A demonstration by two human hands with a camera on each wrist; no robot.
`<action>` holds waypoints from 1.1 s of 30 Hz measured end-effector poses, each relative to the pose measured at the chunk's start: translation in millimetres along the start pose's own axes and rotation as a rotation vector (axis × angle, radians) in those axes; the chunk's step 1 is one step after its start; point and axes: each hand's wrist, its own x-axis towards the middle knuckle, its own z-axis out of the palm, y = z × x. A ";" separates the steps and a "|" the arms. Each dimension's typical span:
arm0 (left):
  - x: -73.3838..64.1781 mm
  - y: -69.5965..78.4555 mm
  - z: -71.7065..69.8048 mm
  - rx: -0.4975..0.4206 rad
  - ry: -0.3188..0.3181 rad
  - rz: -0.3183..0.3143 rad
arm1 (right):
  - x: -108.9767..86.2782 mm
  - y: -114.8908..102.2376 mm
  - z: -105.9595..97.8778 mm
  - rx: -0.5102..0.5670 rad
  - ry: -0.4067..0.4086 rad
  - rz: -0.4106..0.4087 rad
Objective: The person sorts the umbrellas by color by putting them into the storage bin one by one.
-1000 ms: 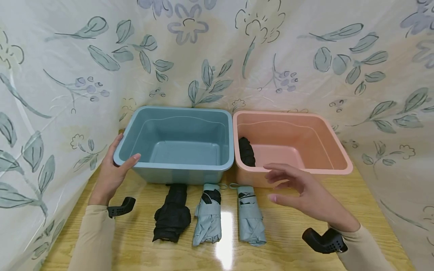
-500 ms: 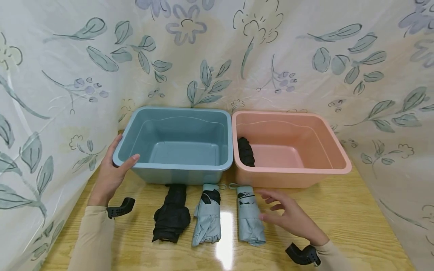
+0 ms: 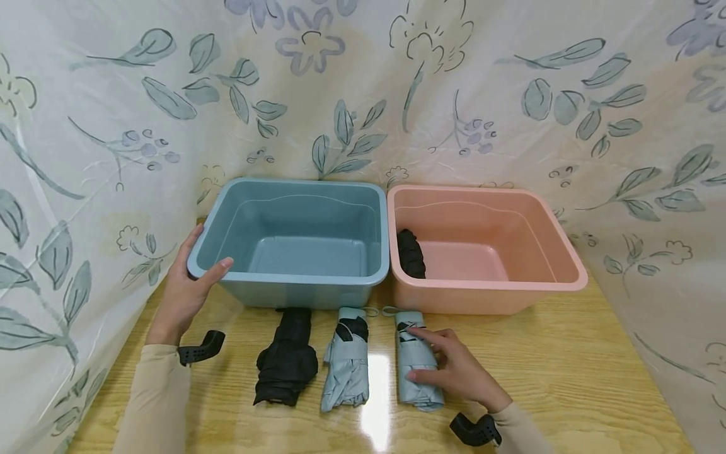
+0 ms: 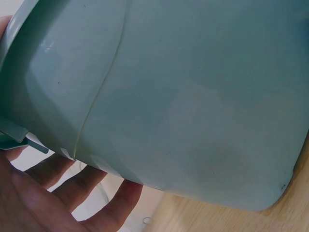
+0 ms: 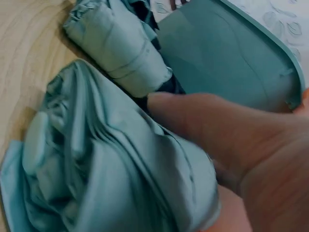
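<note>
My left hand (image 3: 183,287) holds the left rim of a blue plastic basin (image 3: 289,279), its thumb over the rim and its fingers along the outside wall, as the left wrist view shows. My right hand (image 3: 456,366) is over a folded light blue umbrella (image 3: 418,388) on the table. Thumb and index finger reach across it, spread apart; whether the other fingers touch it is hidden. To its left lie another folded light blue umbrella (image 3: 347,372) and a folded black umbrella (image 3: 288,366). In the right wrist view the thumb (image 5: 193,113) stretches over the nearer light blue umbrella (image 5: 130,169).
A pink basin (image 3: 488,299) stands against the blue one on the right. Inside it, by the left wall, lies a black folded umbrella (image 3: 411,255). A floral sheet (image 3: 442,94) hangs behind and at both sides of the wooden table (image 3: 567,372).
My right hand has come from the pink basin's front rim down and left, onto the right-hand light blue umbrella. My left hand stays on the blue basin's rim.
</note>
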 end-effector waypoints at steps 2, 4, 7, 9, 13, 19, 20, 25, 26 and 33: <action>0.1 0.1 -0.5 0.003 0.002 -0.001 | 1.3 -2.6 3.3 -0.049 0.017 -0.001; 0.5 0.0 -1.0 0.005 0.003 0.001 | 2.3 -6.6 6.2 -0.088 0.035 0.019; 0.8 0.1 -1.6 0.005 0.005 0.005 | 4.5 -12.1 10.2 -0.133 0.050 0.070; 0.7 0.2 -1.9 0.006 0.007 0.006 | 6.2 -15.9 12.7 -0.143 0.055 0.105; 0.4 0.6 -2.3 0.001 0.001 0.005 | 10.0 -19.4 18.9 -0.137 0.061 0.154; 1.1 0.6 -1.9 -0.009 0.000 0.006 | 12.9 -22.4 25.6 -0.104 0.086 0.180; 1.3 0.5 -1.9 -0.009 0.001 0.006 | 13.2 -22.5 26.0 -0.102 0.088 0.180; 1.9 -0.5 -1.4 -0.010 -0.003 0.008 | 15.2 -18.9 26.9 -0.072 0.089 0.137; 2.0 -0.8 -1.2 -0.009 -0.005 0.009 | 15.4 -17.4 27.1 -0.060 0.088 0.127; 1.7 -0.7 0.1 -0.005 -0.006 0.009 | 4.9 -14.1 24.8 0.036 0.075 0.019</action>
